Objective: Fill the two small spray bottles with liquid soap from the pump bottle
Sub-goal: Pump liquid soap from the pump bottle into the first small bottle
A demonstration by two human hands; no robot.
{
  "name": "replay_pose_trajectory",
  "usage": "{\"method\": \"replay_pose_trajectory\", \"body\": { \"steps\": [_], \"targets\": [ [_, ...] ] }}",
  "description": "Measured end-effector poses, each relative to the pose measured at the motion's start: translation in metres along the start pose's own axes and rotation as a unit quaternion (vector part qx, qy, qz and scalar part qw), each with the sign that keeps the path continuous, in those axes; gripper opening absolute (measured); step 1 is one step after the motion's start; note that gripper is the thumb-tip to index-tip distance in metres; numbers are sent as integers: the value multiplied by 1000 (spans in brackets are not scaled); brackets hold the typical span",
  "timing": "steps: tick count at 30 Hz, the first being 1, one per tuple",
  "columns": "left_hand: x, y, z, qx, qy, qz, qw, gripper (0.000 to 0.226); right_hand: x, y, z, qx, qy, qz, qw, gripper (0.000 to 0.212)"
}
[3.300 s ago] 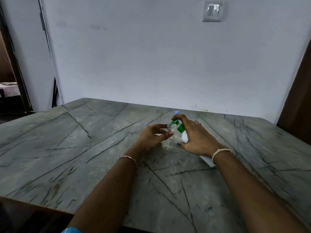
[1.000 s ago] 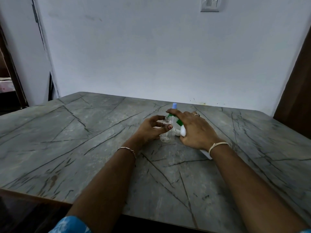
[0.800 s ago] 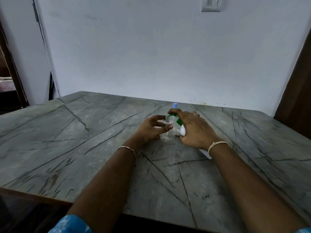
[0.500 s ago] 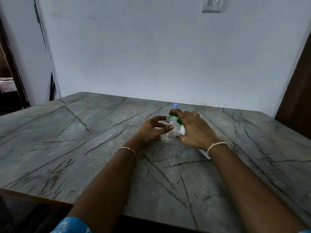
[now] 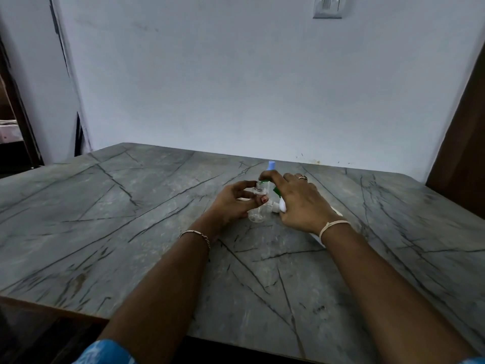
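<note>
1. Table (image 5: 131, 219): flat grey stone-look slab; dark vein lines cross it
2. Small spray bottle (image 5: 257, 215): clear, round-bodied, upright at mid-table; left hand (image 5: 232, 203) curls thumb and fingers round its neck
3. Pump bottle (image 5: 282, 206): smooth white plastic, green pump head, tilted against the spray bottle; right hand (image 5: 301, 203) wraps over it, index finger on the pump head
4. Blue cap (image 5: 271, 165): cylindrical; just behind both hands

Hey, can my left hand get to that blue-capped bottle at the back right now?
Probably not as things stand: the left hand has its grip on the clear spray bottle, and the right hand on the pump bottle sits in front of the blue-capped bottle.
</note>
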State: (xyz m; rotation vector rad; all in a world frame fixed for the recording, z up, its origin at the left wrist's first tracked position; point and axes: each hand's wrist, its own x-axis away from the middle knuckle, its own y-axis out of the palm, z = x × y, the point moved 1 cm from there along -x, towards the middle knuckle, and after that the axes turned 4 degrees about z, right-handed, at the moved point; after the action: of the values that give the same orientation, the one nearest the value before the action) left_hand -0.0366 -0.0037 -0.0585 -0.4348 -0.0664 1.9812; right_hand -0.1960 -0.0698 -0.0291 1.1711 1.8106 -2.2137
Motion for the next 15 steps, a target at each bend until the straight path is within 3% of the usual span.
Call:
{"method": "replay_pose_trajectory", "body": {
  "steps": [11, 15],
  "targets": [
    [2, -1, 2, 7, -10, -5, 1000, 39, 4, -2, 0, 26, -5, -3, 1000, 87],
    [2, 0, 2, 6, -13, 1, 1000, 49, 2, -1, 0, 7, 3, -6, 1000, 80]
  ]
}}
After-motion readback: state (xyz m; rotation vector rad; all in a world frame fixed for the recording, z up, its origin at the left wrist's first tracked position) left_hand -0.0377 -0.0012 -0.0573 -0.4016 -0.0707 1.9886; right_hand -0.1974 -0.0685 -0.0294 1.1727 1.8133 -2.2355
